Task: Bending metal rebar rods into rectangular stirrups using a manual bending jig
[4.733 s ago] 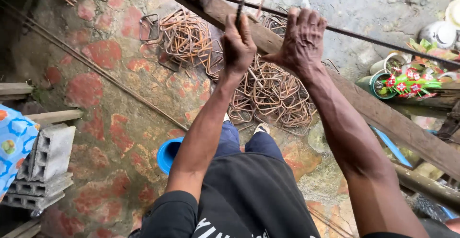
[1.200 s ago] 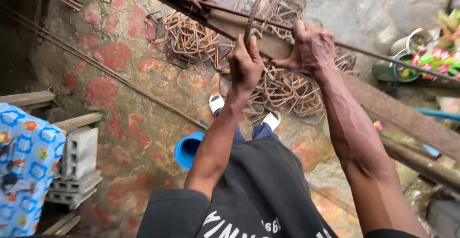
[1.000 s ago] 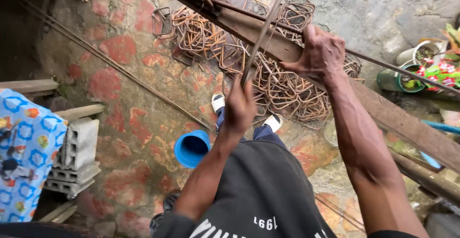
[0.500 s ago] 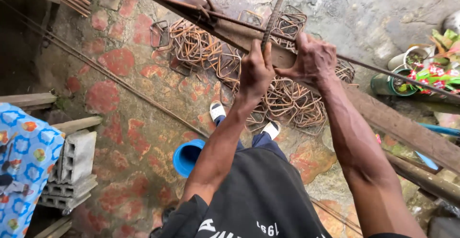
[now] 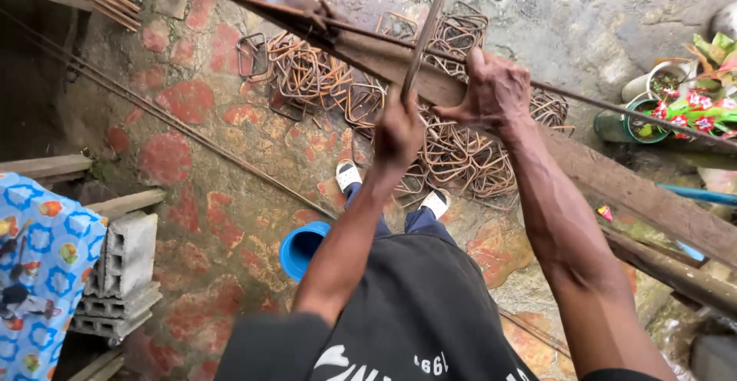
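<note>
Patchy red-and-grey stone floor (image 5: 192, 197) outdoors, a plank desk (image 5: 614, 189) slanting across it. The left hand (image 5: 398, 131) is fisted round a rusty rod (image 5: 426, 32) that runs up and away from it; the right hand (image 5: 495, 89) presses the plank just right, fingers spread. Bent stirrups (image 5: 461, 158) lie heaped beneath. A blue bucket (image 5: 303, 247) sits nearer; what it holds is hidden.

hands: 2 (image 5: 397, 131) (image 5: 495, 89) | steel rod held upright: 1 (image 5: 427, 28) | white shoes: 2 (image 5: 348, 174) (image 5: 435, 202) | blue bucket: 1 (image 5: 301, 247) | concrete blocks: 2 (image 5: 127, 254) (image 5: 115, 312) | bent stirrups (image 5: 461, 158): too many to count
</note>
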